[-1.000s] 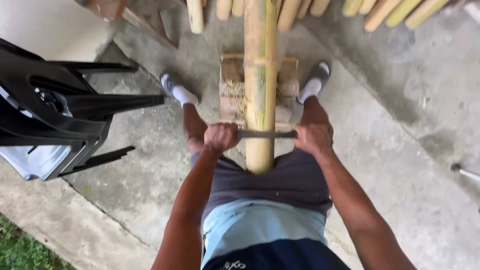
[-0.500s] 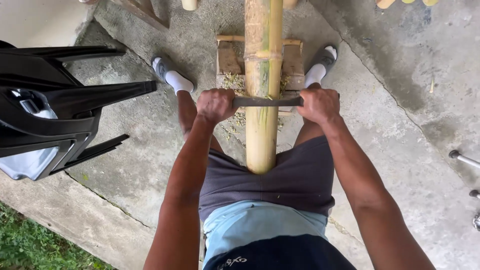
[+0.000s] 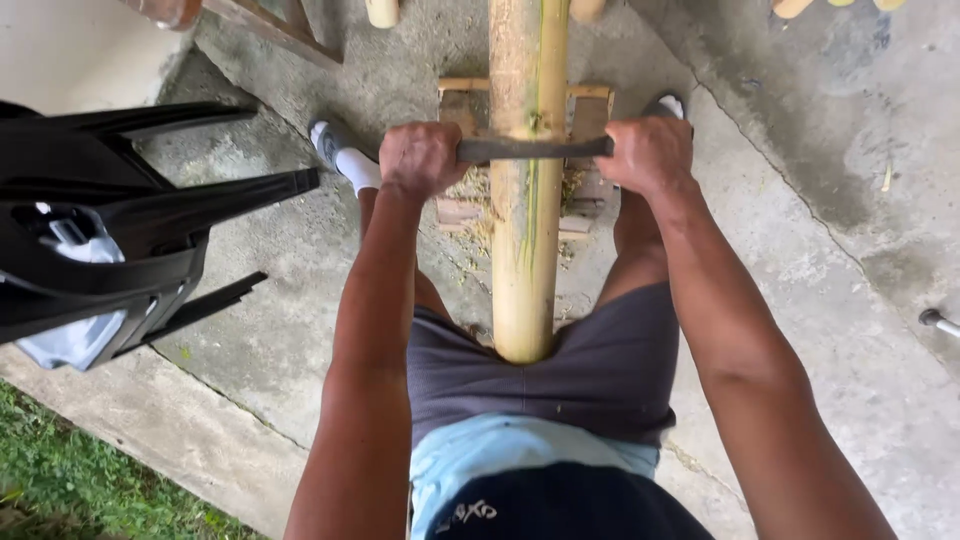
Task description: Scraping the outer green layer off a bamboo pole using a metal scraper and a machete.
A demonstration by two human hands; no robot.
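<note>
A thick yellow bamboo pole [image 3: 525, 200] runs away from me between my legs, its near end at my grey shorts. It rests on a low wooden stand [image 3: 585, 100] on the concrete. A dark two-handled blade [image 3: 535, 149] lies across the top of the pole. My left hand [image 3: 422, 158] grips its left end and my right hand [image 3: 650, 153] grips its right end, both arms stretched forward. Pale shavings lie around the stand beneath the blade.
A black plastic chair [image 3: 110, 230] lies tipped at my left with a pale cloth in it. More bamboo ends [image 3: 383, 10] show at the top edge. Grass [image 3: 70, 480] borders the concrete slab at bottom left. A metal rod [image 3: 938, 322] pokes in at right.
Both hands have pushed the blade forward along the pole, away from my body, toward the stand. My arms have straightened and the view has tilted with them.
</note>
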